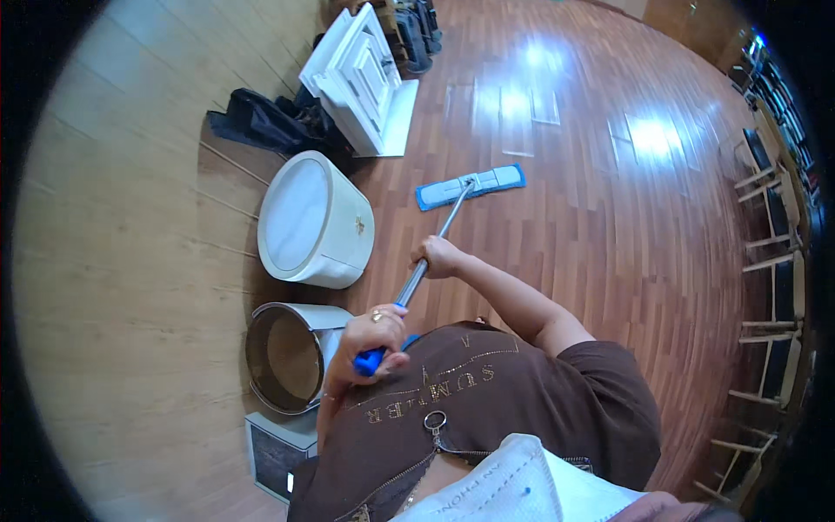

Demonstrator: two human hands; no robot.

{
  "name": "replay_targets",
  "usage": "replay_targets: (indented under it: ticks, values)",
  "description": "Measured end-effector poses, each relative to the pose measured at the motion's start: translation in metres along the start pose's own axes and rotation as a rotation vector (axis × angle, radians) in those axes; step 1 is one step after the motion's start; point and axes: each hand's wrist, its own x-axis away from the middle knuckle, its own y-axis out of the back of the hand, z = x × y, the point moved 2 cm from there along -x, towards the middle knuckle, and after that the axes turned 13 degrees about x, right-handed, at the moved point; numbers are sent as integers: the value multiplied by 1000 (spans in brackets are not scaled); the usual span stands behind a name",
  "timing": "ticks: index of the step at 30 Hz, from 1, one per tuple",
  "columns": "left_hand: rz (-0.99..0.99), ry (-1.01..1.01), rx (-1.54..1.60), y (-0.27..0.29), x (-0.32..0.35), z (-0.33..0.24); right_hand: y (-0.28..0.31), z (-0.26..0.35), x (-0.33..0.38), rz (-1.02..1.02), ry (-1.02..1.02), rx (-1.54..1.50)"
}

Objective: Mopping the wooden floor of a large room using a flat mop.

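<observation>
A flat mop (447, 217) reaches out ahead of me, its metal pole slanting from near my chest toward the upper right. Its wide blue-edged head (497, 179) lies flat on the wooden floor. Around the blue grip at the near end, my left hand (372, 337) is closed; a ring shows on one finger. Farther along the pole, my right hand (437, 257) is wrapped round the bare metal. Both hands hold the same pole, one behind the other.
Along the left wall stand a round white cabinet (351, 228), an open-topped round bin (284, 358) and a grey box (277, 448). Beyond them are a white panelled cabinet (361, 83) and a black bag (261, 120). Several chairs (777, 291) line the right side.
</observation>
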Motion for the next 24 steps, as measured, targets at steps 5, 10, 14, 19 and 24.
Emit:
replay_targets:
  ticks: [5,10,14,19,24]
  values:
    - [128,-88,95,33,-3,-53,26,63,1,-112,-86,-114]
    - [508,-442,193,86,-26,-74,69,107,-3,-132,-68,-161]
    - [601,-583,394,105,-61,-66,75,86,-5,-167,22,-215]
    - [652,-570,535,91,-101,-53,65,45,2,-316,48,-100]
    - [719,-557,556,105,-120,-34,71,28,2,-310,-17,-33]
